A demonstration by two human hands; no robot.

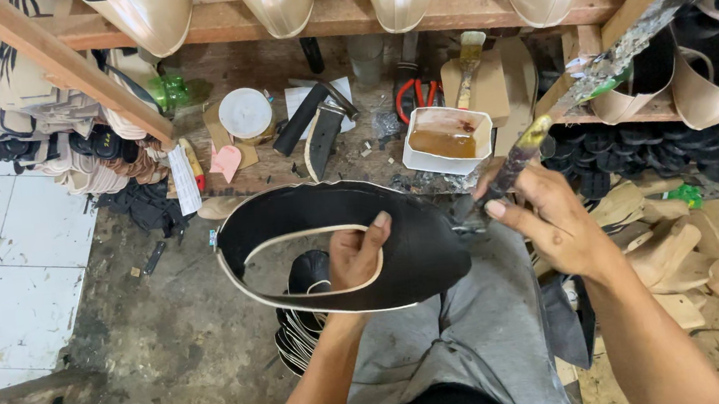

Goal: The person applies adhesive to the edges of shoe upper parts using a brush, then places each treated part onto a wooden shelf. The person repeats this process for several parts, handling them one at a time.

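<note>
My left hand (355, 258) grips a black shoe upper (422, 244) with a pale edge trim, thumb on its inner rim, holding it flat over my lap. My right hand (548, 218) holds a glue-crusted brush (516, 163) by its handle; the bristle end touches the toe side of the upper near its right edge. A white tub of amber glue (446, 139) stands just beyond the upper on the dirty floor.
A wooden rack (331, 16) overhead carries several cream uppers. Red-handled pliers (415, 94), a second brush (469, 61), a tape roll (245, 114) and scraps lie at the back. Stacked black uppers (297, 329) lie under my left hand. Wooden lasts (677, 258) sit right; white tiles (0, 257) left.
</note>
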